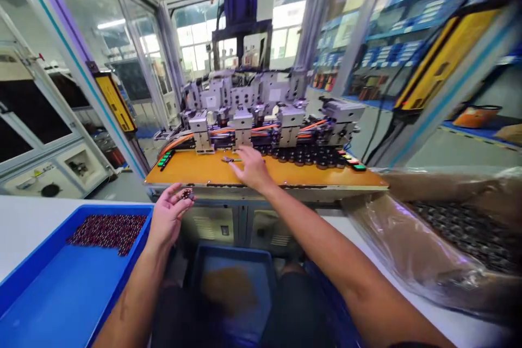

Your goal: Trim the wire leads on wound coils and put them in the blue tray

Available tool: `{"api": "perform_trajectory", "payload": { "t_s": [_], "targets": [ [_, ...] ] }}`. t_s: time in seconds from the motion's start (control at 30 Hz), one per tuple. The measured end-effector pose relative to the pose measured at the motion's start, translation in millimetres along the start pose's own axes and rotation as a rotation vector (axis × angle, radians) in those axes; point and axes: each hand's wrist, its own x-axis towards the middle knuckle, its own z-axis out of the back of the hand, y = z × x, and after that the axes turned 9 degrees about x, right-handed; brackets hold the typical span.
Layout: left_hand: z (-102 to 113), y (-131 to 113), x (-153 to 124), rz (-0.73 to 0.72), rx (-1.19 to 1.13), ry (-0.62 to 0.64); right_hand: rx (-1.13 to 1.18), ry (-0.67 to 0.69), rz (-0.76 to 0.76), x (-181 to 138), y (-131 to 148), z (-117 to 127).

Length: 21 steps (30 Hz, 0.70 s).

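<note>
My left hand (169, 212) hovers palm up above the near corner of a blue tray (61, 288), pinching a small dark red part (187, 194) between thumb and fingertips. My right hand (253, 167) reaches forward over the orange work plate (204, 171) of a machine. Its fingers are stretched out, close to a small metal tool (228, 160) lying on the plate. Whether they touch the tool is blurred. A heap of the same dark red parts (108, 228) fills the far end of the blue tray.
Grey metal fixtures with orange hoses (261, 114) line the back of the plate, with a row of dark round parts (310, 155) in front. At right a plastic-lined box (448, 228) holds dark parts. A blue bin (232, 283) sits under the bench between my knees.
</note>
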Motion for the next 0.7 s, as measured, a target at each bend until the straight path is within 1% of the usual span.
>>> {"api": "perform_trajectory", "payload": {
  "t_s": [0.07, 0.13, 0.23, 0.27, 0.3, 0.33, 0.4, 0.47, 0.53, 0.57, 0.63, 0.67, 0.7],
  "targets": [
    [3, 2, -29, 0.033, -0.122, -0.015, 0.147, 0.033, -0.037, -41, -8, -22],
    [5, 2, -53, -0.006, -0.197, -0.014, 0.281, 0.096, -0.105, -99, -22, -51],
    [6, 0, -79, -0.175, -0.127, 0.011, 0.406, 0.249, -0.283, -191, -49, -89],
    [7, -2, -85, -0.235, -0.092, 0.021, 0.424, 0.269, -0.338, -214, -57, -97],
    [7, -3, -90, -0.289, -0.066, 0.032, 0.436, 0.275, -0.385, -230, -65, -103],
    [7, -4, -94, -0.333, -0.05, 0.043, 0.443, 0.265, -0.422, -240, -71, -107],
    [8, -5, -99, -0.386, -0.03, 0.066, 0.45, 0.206, -0.465, -240, -77, -107],
    [7, -5, -103, -0.41, -0.01, 0.077, 0.449, 0.115, -0.465, -222, -74, -95],
    [4, -5, -107, -0.429, 0.026, 0.077, 0.435, 0.005, -0.413, -202, -59, -71],
    [3, -5, -109, -0.441, 0.048, 0.077, 0.422, -0.051, -0.364, -194, -46, -55],
    [-1, -3, -111, -0.481, 0.088, 0.068, 0.386, -0.151, -0.221, -187, -10, -22],
    [-3, -2, -112, -0.504, 0.105, 0.058, 0.35, -0.178, -0.096, -186, 10, -8],
    [-4, -1, -113, -0.527, 0.119, 0.049, 0.218, -0.172, 0.212, -187, 31, 3]
  ]
}}
